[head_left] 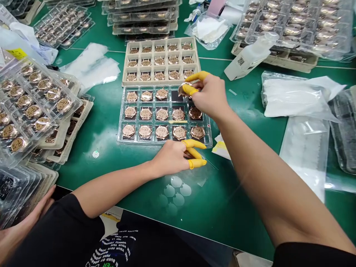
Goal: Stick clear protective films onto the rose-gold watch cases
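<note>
My right hand, with yellow finger cots, pinches a round rose-gold metal part above the top right of a clear plastic tray. That tray holds several like parts in rows; one pocket in its top row shows bare. My left hand, also in yellow cots, rests on the green table at the tray's near edge, fingers pressed on a clear film sheet. A beige tray with several more parts lies just behind the clear tray.
Stacks of filled clear and beige trays stand at the left, back and right back. A white bottle, plastic bags and round film stickers lie on the table. Another person's hand shows at lower left.
</note>
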`<state>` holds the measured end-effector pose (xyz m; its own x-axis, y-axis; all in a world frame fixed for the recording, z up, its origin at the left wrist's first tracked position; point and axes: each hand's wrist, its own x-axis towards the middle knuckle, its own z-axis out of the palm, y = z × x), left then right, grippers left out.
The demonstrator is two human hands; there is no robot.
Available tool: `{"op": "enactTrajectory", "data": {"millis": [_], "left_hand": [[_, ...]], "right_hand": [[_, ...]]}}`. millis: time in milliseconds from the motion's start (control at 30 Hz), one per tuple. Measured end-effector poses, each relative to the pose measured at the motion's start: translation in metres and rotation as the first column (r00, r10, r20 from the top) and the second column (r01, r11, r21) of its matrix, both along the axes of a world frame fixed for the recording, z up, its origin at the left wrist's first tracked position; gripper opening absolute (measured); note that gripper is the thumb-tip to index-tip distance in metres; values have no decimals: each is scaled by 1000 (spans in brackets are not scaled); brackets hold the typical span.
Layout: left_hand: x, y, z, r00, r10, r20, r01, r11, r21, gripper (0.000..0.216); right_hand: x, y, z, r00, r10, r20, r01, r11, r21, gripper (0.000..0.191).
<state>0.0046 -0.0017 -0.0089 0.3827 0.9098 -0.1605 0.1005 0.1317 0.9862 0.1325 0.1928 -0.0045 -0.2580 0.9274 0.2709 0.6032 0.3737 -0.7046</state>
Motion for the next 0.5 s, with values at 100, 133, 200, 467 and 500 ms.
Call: {"op": "enactTrajectory", "data": {"millis": [100,133,200,467,500], "left_hand": [[0,0,-1,1000,-7,-9,7,1000,19,43],[0,0,-1,1000,-11,-14,11,1000,22,43],[-1,1,0,999,-19,-27,20,999,29,43],[-1,2,3,997,-57,-45,58,998,30,38],[-1,3,3,997,-57,-44,58,998,26,38]], "right_hand": [[-14,15,-7,984,83,155,-102,988,119,16],[-20,17,-10,982,82,172,-114,976,185,16],[-36,20,-17,984,58,170,-103,957,270,17],[-87,28,-43,981,30,194,-56,989,134,29],[-87,26,-39,983,38,180,-62,989,135,28]]}}
